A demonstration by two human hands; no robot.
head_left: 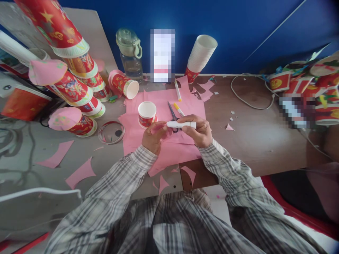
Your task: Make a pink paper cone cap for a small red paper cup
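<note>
My right hand (200, 130) pinches a white marker (181, 125) held level over the pink paper (135, 141). At the marker's left end is my left hand (155, 135), its fingers curled together; pink shows between them, but whether this is a held piece or the sheet behind is unclear. Just beyond, a short red-and-white paper cup (147, 114) stands upright on the paper. Scissors (172, 112) lie partly hidden behind my right hand, beside a yellow-ended marker (178, 109). Another yellow-ended marker (177, 91) rests farther back.
Red paper cups (84, 95), some topped with pink paper, crowd the left. A water bottle (129, 56), a blurred screen (162, 56) and a cup stack (201, 53) line the back. Tape roll (99, 135), paper scraps (82, 173) and a white cable (238, 98) lie around.
</note>
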